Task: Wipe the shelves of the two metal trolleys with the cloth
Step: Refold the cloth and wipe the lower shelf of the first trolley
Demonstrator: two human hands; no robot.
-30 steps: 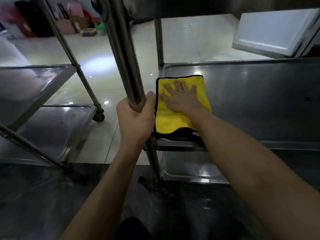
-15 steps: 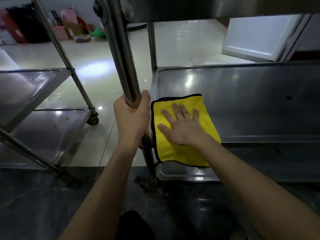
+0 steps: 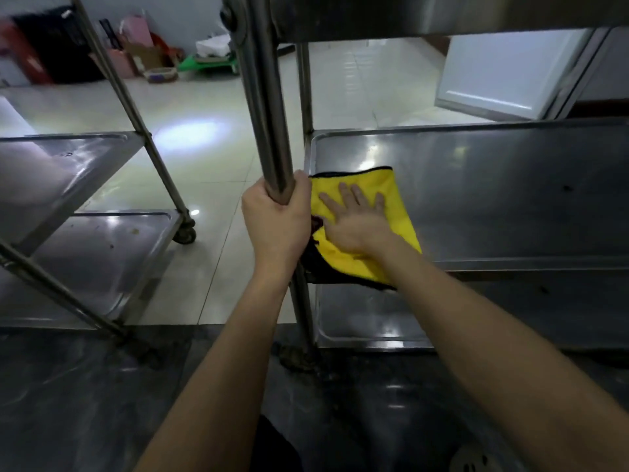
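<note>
glossy metal shelf (image 3: 493, 199) (smudged), fluffy yellow cloth (image 3: 401, 212), shiny tiled floor (image 3: 204, 137).

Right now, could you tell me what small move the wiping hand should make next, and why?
Probably slide the right hand and yellow cloth rightward along the shelf. The cloth sits pressed flat at its left end, the wide stretch to the right lies uncovered and shows a dark speck, and the left hand grips the post.

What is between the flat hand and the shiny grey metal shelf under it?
The yellow cloth with black edging: the right hand presses it flat onto the steel trolley shelf, as the head view shows.
</note>
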